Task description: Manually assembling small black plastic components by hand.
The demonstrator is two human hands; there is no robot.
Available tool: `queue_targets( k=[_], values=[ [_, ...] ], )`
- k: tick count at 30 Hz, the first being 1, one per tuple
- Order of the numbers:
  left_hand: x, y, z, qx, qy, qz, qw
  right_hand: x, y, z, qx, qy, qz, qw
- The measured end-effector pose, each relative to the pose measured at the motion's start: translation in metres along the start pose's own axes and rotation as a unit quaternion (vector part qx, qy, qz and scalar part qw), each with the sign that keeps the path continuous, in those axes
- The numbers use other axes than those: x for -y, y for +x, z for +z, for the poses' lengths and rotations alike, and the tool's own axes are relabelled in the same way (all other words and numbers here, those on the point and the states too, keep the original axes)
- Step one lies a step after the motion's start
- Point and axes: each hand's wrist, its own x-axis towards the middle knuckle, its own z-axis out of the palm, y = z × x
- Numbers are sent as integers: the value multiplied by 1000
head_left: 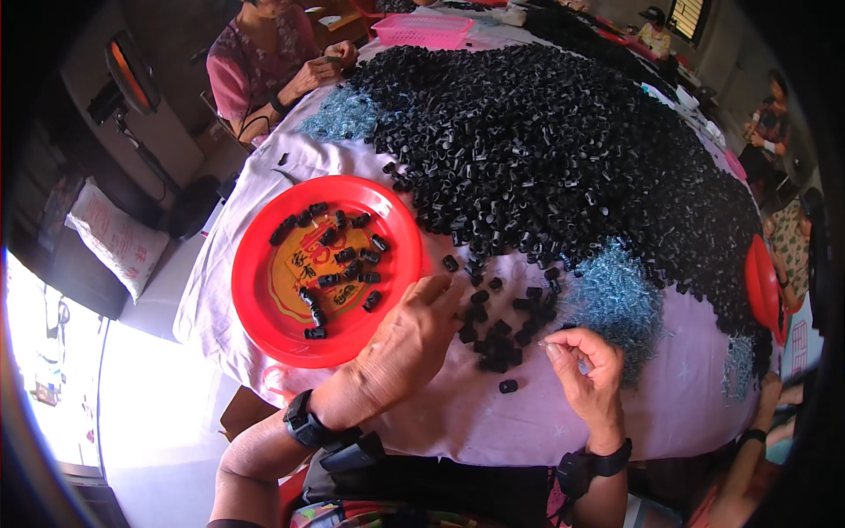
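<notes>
My left hand (pixel 414 330) is above the right rim of a red plastic plate (pixel 251 290), its fingers curled together. Whatever those fingers hold, if anything, is hidden; one short black cylindrical part (pixel 451 263) lies just past them. My right hand (pixel 588 374) pinches a tiny shiny piece (pixel 542 344) between thumb and forefinger, too small to make out well. Between my hands lies a loose cluster of black parts (pixel 500 343), with a single one (pixel 508 386) nearer to me. Several black cylindrical parts (pixel 350 268) are scattered inside the plate.
A large heap of black parts (pixel 528 141) covers much of the cloth-covered table (pixel 440 422). Small bluish, shiny pieces form piles to the right (pixel 616 295) and far left (pixel 343 114). A pink basket (pixel 422 32) stands behind. Another person's hands (pixel 321 72) work at the far left.
</notes>
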Motion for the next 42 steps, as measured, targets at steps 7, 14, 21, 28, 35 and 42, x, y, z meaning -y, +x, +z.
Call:
queue_targets(
  k=[7, 14, 21, 28, 35, 42],
  values=[
    [11, -10, 11, -18, 19, 37, 999, 3, -1, 0, 0, 4, -13, 1000],
    [5, -15, 15, -32, 41, 13, 999, -6, -2, -2, 0, -2, -32, 999],
    [2, -22, 16, -2, -222, -61, 973, -12, -6, -1, -3, -14, -78, 997],
    [-17, -20, 10, 156, -531, -206, 807, 2, -7, -1, -2, 15, -124, 992],
    [-20, -21, 21, 164, -604, -228, 746, 17, 0, 5, 14, -1, -186, 982],
    [-11, -29, 9, 188, -696, -277, 635, 49, -9, 25, 20, -74, -203, 976]
  ],
)
